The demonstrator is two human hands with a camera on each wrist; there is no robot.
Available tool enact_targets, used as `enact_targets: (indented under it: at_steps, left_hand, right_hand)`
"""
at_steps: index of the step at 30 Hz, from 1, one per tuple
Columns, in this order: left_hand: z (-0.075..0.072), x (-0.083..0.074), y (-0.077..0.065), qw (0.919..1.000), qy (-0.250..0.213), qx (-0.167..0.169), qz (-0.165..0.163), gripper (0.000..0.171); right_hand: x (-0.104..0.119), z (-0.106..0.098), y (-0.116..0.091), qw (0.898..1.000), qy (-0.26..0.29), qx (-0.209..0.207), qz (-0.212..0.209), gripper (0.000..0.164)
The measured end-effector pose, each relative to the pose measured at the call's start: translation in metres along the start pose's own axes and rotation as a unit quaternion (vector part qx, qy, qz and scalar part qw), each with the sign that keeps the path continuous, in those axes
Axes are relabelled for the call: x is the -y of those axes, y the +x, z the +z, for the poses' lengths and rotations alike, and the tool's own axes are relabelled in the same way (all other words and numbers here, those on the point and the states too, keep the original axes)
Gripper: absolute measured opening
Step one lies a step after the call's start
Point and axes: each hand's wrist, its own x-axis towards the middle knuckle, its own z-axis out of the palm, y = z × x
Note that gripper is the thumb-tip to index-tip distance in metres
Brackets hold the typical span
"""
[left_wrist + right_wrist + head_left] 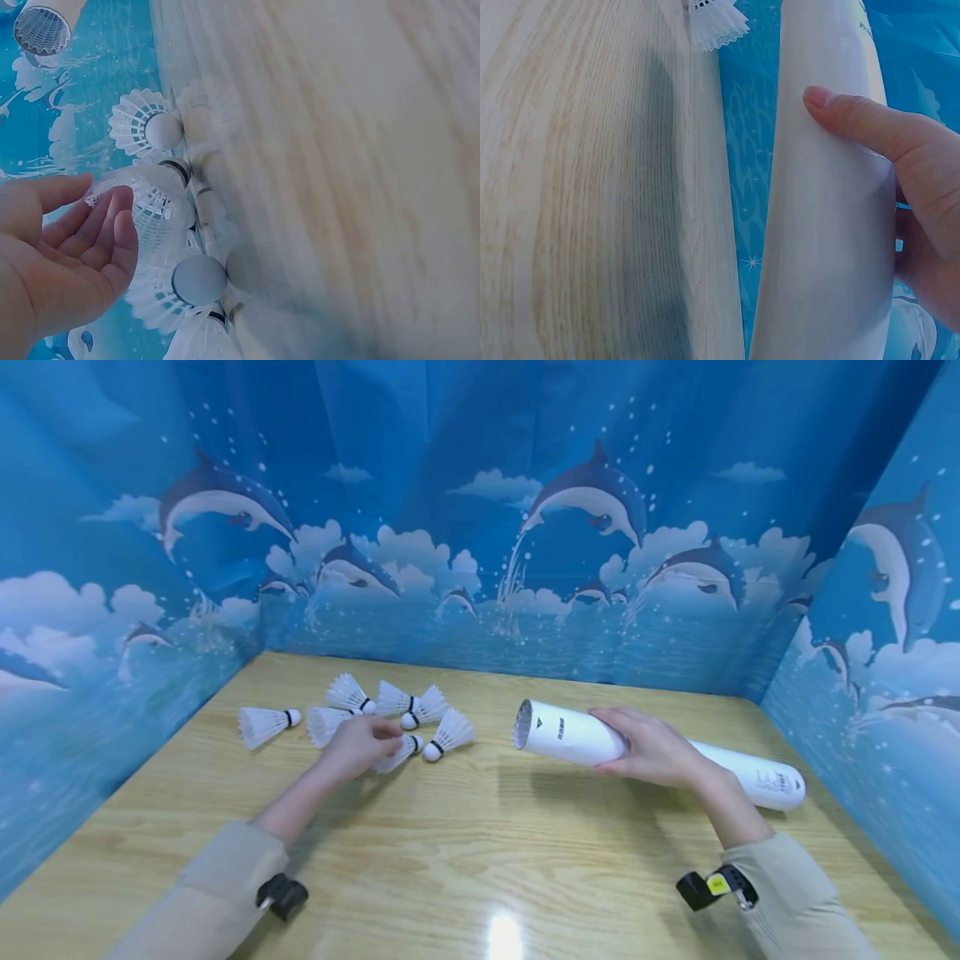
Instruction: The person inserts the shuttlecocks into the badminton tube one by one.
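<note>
My left hand (358, 747) is at a white shuttlecock (401, 753), thumb and fingertips pinching the rim of its skirt. In the left wrist view that shuttlecock (154, 182) lies on its side, its cork pointing away from the palm. My right hand (652, 747) grips a long white tube (562, 732) around its middle, with the thumb (847, 112) across the near side. The tube is held tilted, its open end raised toward the left and a shadow below. A lattice-like skirt shows inside that open end (43, 31).
Several more shuttlecocks lie loosely around my left hand, including one at the far left (266, 725) and one to its right (450, 735). The wooden table (465, 860) is bounded behind and at the sides by a blue dolphin-print curtain (420, 610).
</note>
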Motion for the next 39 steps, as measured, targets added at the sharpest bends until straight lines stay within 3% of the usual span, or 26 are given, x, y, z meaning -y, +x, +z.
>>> enact_targets:
  at_steps: [13, 36, 39]
  left_hand:
    - [-0.007, -0.011, -0.002, 0.9975, -0.033, -0.059, 0.02, 0.012]
    - [-0.006, -0.044, -0.001, 0.9921, -0.066, -0.089, 0.06, 0.017]
    - [-0.004, -0.051, -0.001, 0.9901, -0.073, -0.092, 0.076, 0.017]
  right_hand:
    - [0.0, 0.0, 0.0, 1.0, 0.001, 0.013, 0.007, 0.081]
    - [0.002, -0.003, 0.0, 1.0, 0.001, 0.015, 0.008, 0.082]
    - [0.003, -0.003, 0.0, 1.0, 0.0, 0.012, 0.0, 0.081]
